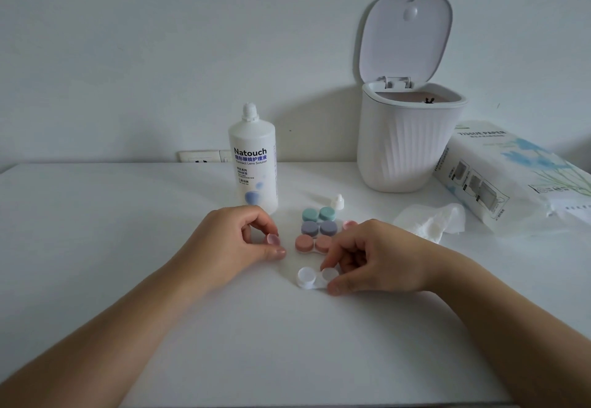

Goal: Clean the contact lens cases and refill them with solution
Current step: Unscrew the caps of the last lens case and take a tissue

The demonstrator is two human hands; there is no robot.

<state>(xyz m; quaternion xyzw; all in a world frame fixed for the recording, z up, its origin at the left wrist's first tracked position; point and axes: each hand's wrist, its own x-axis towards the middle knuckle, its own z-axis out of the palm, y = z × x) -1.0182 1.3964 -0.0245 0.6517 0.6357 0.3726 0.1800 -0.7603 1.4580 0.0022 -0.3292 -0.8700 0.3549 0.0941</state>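
A plain, matte white wall (160, 40) fills the upper half of the view, bare and evenly lit by soft, cool, diffuse light with only faint shadows. Low on it, just above the far edge of the smooth white bench (96, 231), sits a white rectangular wall socket plate (204, 156), partly hidden. The bench surface spreads wide across the whole lower view.

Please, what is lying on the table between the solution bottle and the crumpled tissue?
In the head view, between the solution bottle and the crumpled tissue lie the bottle's small cap, on its side, and the closed green lens case.
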